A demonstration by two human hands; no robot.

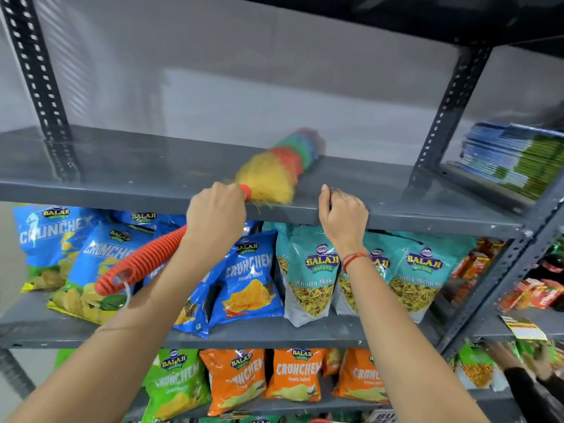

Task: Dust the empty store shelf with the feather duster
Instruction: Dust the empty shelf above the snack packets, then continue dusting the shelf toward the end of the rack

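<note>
- Left arm reaches up from lower left, forearm bare, wrist bent back a little. Left hand (216, 214) sits at the near lip of the empty grey shelf (128, 166), knuckles toward the camera.
- Left fingers wrapped tight round the orange ribbed handle of the feather duster (274, 169), gripping just below the head; handle tail juts down and left past the wrist, ending in a hang loop with a thin white cord.
- Duster head lies on the shelf surface, slanting far and right from the hand. Yellow plumes nearest the grip, then orange-red, green, blue, purple at the tip. Head is motion-blurred.
- Right arm comes up from lower right, near straight. Red thread bracelet (354, 259) round the wrist.
- Right hand (343, 215) hooked over the shelf's front edge, right of the duster, not touching it. Fingers curled onto the top surface, thumb up at the left side; holds nothing but the edge.
- Shelf below: blue Crunchex chip bags (250, 276) at left and centre, teal Khatta Mitha pouches (311, 279) at right.
- Lowest shelf in view: green and orange chip bags (293, 374).
- Next bay, far right: stack of blue-green booklets (515, 160), titles unreadable.
</note>
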